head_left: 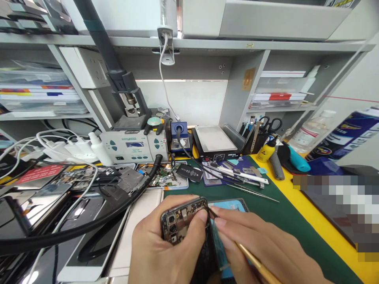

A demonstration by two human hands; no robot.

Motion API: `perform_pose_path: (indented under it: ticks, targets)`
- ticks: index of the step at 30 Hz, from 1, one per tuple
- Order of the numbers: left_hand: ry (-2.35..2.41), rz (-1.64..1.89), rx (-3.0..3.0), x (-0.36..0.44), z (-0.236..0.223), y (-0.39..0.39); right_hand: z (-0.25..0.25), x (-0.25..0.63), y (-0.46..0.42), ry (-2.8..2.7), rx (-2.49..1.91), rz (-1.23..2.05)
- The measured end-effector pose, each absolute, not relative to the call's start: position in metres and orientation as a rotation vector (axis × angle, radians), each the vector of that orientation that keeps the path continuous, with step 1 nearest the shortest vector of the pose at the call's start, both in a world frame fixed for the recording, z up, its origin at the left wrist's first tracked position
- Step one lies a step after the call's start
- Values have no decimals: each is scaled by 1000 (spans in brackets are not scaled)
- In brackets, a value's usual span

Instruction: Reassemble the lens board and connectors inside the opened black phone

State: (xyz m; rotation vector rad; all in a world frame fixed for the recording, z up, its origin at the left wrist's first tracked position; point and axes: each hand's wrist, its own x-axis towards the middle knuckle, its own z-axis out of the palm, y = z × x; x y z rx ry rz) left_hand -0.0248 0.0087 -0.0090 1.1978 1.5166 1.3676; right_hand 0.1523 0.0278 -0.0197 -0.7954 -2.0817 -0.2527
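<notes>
Right hand (260, 236): thumb and fingers pinched together round a slim tool; I read barely any gap, and I see it at the lower right of my feed.
Left hand (156, 252): curled firmly round the left side of a phone, fingers behind it, thumb laid across its exposed inside; no spare room in the grip that I can make out from here.
Phone (183, 223): one, back removed, inner parts facing up; long axis running away from the person, far end leaning slightly left; camera end points toward the shelves, cameras at its far left corner. Held at the lower middle of my view, above a green mat (281, 213), a blue pad (233, 205) showing beside it. Near end I cannot see.
Control station (133, 145): one, grey, with a display, behind the hands to the left.
Heating plate (214, 138): one, flat pale top, right of the station.
Battery (189, 172): one, black, lying on a tray of small parts.
Slim tool (257, 264): gold handle, dark tip at the phone's far right corner; whether it touches, I cannot tell.
Tweezers (253, 192): metal, lying on the mat beyond the right hand.
</notes>
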Motion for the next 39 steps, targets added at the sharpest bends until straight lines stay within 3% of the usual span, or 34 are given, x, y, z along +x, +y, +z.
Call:
perform_pose_path:
  ticks: [10,17,26,39]
  targets:
    - [1494,1476,977,-11,0,7,-18,151,29,-2022,-845,-36]
    - [1427,1387,1138,-26,-8,13,-15,147,31,-1950,-855,193]
    - [1450,1373,1171,-27,-11,12,-20,162,33,-2110,-739,-90]
    - [1631,1612,1176,-18,-1,21,-27,156,30,-2056,-803,-216]
